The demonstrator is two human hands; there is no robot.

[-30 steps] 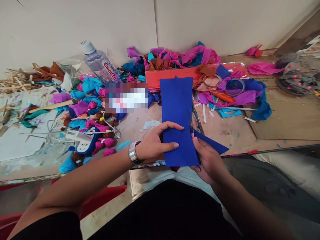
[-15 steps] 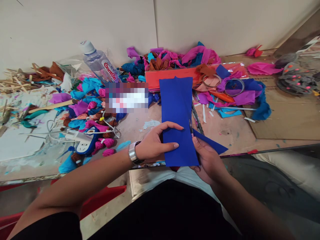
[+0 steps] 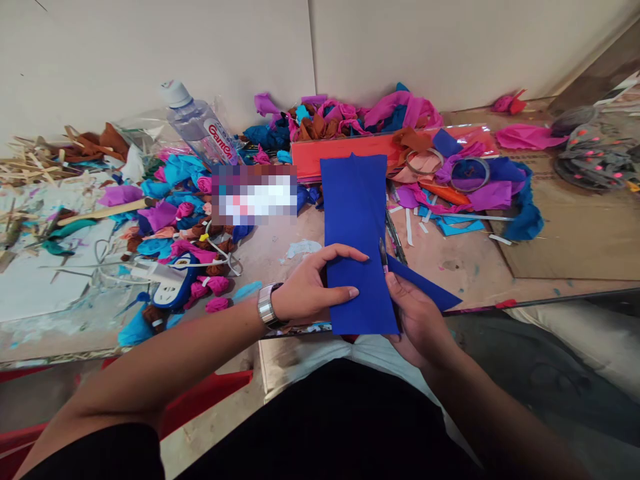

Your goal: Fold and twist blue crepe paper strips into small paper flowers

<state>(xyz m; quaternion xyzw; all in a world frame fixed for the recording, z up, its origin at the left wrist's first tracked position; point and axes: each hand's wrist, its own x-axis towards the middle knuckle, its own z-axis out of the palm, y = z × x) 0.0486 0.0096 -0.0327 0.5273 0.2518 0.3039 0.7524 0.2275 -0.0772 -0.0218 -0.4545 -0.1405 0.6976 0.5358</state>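
Note:
A long blue sheet (image 3: 354, 220) lies over the table's front edge, its far end against a red box. My left hand (image 3: 320, 283) holds the sheet from the left, index finger and thumb on top, the other fingers hidden beneath. My right hand (image 3: 417, 323) is closed at the sheet's lower right edge around a small dark-bladed tool (image 3: 383, 255), perhaps scissors, whose handle is hidden. A pointed blue flap (image 3: 425, 287) sticks out to the right from behind the sheet, above my right hand.
Bundles of coloured material (image 3: 170, 213), a power strip (image 3: 173, 287) with white cable and a bottle (image 3: 203, 130) are on the left. Behind is the red box (image 3: 345, 150). Coloured scraps, rings (image 3: 470, 175) and cardboard (image 3: 575, 233) lie right.
The blue sheet has shifted very slightly to the right, and the pointed flap reaches a little farther right. Both hands keep nearly the same place and grip.

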